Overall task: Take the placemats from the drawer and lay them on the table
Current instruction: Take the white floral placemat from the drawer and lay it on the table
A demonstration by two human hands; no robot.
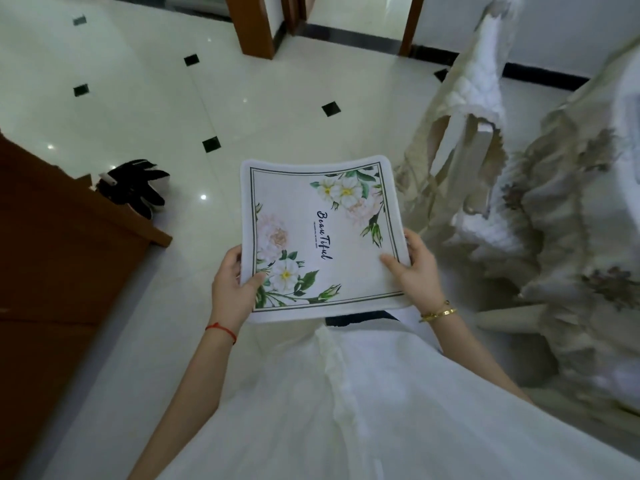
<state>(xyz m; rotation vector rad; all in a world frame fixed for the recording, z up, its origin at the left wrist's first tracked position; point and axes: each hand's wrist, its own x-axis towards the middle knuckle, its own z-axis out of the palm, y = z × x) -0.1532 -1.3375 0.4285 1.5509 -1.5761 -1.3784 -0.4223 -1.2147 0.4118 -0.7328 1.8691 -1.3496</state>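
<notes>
A person's left hand (232,285) and right hand (414,271) are gripping opposite edges of a floral placemat (320,237), carrying it flat above the tiled floor (138,81). Probably the draped table (571,220) is waiting beyond, right; laying is not yet done.

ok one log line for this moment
stage: carrying | hands: left hand and right hand grip placemat | table: not in view

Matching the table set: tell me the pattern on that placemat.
White placemat with a dark line border, white-and-pink flowers with green leaves in two corners; head view.
</notes>
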